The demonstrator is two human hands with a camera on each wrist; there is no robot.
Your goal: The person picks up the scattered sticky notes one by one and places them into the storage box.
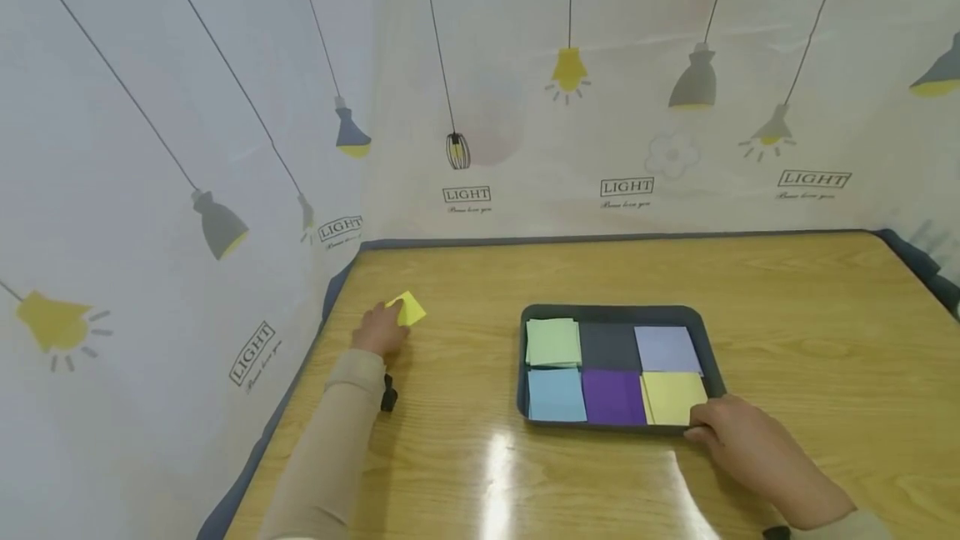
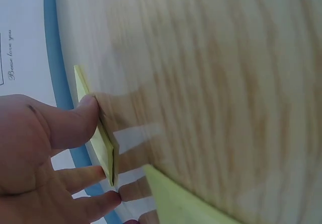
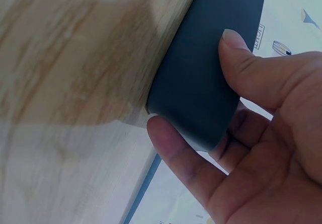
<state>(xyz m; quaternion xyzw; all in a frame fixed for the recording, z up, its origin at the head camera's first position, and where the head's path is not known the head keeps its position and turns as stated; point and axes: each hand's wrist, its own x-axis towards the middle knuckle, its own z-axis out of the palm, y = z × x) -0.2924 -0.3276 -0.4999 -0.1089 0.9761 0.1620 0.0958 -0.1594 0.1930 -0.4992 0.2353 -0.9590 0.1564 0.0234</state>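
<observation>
At the left side of the table, my left hand (image 1: pixel 380 330) pinches bright yellow sticky notes (image 1: pixel 409 309) between thumb and fingers. In the left wrist view the pinched notes (image 2: pixel 103 146) are seen edge-on, close to the tabletop; a second yellow piece (image 2: pixel 183 204) shows at the bottom edge. My right hand (image 1: pixel 742 436) grips the near right corner of a dark grey tray (image 1: pixel 615 312). The right wrist view shows the thumb on the outer wall of the tray (image 3: pixel 201 68) and fingers around its corner.
Inside the tray lie square note stacks: light green (image 1: pixel 553 342), lavender (image 1: pixel 667 349), light blue (image 1: pixel 557 396), purple (image 1: pixel 613 397) and pale yellow (image 1: pixel 675 398). Its back middle spot shows bare grey. A lamp-printed white curtain (image 1: pixel 525 215) borders the wooden table (image 1: pixel 450 273) behind and at left.
</observation>
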